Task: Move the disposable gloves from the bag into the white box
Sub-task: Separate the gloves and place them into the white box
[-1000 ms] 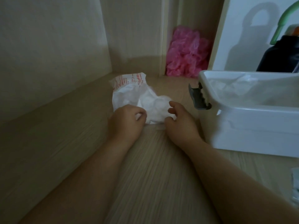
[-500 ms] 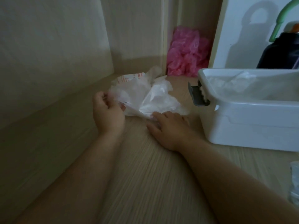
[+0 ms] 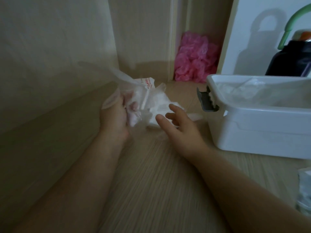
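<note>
A clear plastic bag (image 3: 146, 84) with red print lies crumpled on the wooden surface, with thin see-through disposable gloves (image 3: 159, 108) spilling from it. My left hand (image 3: 116, 115) grips a bunch of this plastic and lifts it a little; one glove trails up and to the left. My right hand (image 3: 176, 121) hovers just right of the pile with fingers spread, holding nothing. The white box (image 3: 252, 128) stands open at the right, with crumpled clear gloves inside.
A heap of pink plastic (image 3: 195, 61) fills the back corner. A dark bottle (image 3: 289, 59) with a green handle stands behind the box. The box's grey latch (image 3: 207, 101) juts toward the pile. Wooden walls close in at left and behind. More clear plastic (image 3: 304, 190) lies at the right edge.
My left hand has raised the plastic, and a glove now trails upward to the left. My right hand has come off the pile and opened its fingers.
</note>
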{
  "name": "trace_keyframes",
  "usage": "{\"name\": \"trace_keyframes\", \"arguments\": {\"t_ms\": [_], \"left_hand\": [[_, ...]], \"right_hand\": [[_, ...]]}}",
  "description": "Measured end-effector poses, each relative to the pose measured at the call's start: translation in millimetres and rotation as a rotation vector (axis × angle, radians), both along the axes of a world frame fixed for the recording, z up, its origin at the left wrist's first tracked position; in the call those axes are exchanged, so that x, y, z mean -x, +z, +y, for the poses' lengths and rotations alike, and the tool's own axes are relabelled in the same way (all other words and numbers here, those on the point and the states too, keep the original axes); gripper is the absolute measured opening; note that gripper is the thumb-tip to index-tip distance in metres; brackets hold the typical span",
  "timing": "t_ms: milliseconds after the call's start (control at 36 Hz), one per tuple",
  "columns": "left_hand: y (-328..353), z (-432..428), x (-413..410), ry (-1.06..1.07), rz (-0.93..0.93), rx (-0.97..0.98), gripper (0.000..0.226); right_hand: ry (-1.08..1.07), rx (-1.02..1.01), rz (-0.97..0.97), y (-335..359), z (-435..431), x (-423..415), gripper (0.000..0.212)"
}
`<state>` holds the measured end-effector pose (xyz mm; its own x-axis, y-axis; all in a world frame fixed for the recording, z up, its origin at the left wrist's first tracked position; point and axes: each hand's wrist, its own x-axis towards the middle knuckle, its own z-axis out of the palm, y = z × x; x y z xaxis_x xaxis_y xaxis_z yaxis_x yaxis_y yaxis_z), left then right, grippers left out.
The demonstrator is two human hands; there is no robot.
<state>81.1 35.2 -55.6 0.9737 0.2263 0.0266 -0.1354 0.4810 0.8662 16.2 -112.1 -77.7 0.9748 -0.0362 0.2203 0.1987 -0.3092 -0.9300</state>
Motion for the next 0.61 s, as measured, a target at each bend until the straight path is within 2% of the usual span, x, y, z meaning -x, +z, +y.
{"name": "trace_keyframes", "arguments": {"t_ms": [111,167,194,222,278,306,333,417,444,500,556,611], "left_hand": [[3.6,1.2,1.0,-0.211,-0.007,0.120,0.024],[0.0,-0.8,-1.4,-0.271,-0.014,0.152,0.026],[-1.3,-2.6,-1.2,-0.288,-0.010,0.152,0.025],[-1.2,-5.1,0.5,-0.294,-0.010,0.137,0.023],[-5.3,-4.1,-0.5,-0.325,-0.017,0.092,0.024],[-7.2,-3.1,-0.9,-0.373,-0.004,0.092,0.027],[-11.3,0.2,-4.8,-0.392,0.030,0.104,0.030],[-19.8,7.7,-14.8,-0.383,0.053,0.140,0.045],[-17.1,6.4,-12.6,-0.419,0.028,0.139,0.045],[-4.5,0.0,1.2,-0.452,-0.056,0.030,0.031],[-5.0,-2.3,3.2,-0.374,-0.057,-0.055,0.046],[-18.5,4.1,-11.2,-0.268,-0.039,0.000,0.057]], "right_hand": [[0.070,-0.213,0.128,0.5,8.9,-0.2,0.108],[0.085,-0.222,0.197,0.8,12.9,-0.4,0.111],[0.096,-0.241,0.220,0.4,13.5,-0.3,0.104],[0.105,-0.284,0.222,-0.1,13.4,-0.4,0.088],[0.098,-0.384,0.158,2.1,11.3,-0.6,0.038],[0.072,-0.415,0.127,4.8,10.0,0.3,0.023],[0.041,-0.449,0.108,7.3,8.6,1.3,0.017],[-0.008,-0.543,0.100,10.9,5.5,-0.9,0.016],[-0.008,-0.560,0.110,11.5,5.5,-1.6,0.016],[-0.011,-0.549,0.128,14.9,4.9,-1.1,0.015],[-0.020,-0.504,0.103,18.0,4.3,0.4,0.012],[-0.020,-0.461,0.058,22.6,4.4,3.5,0.007]]}}
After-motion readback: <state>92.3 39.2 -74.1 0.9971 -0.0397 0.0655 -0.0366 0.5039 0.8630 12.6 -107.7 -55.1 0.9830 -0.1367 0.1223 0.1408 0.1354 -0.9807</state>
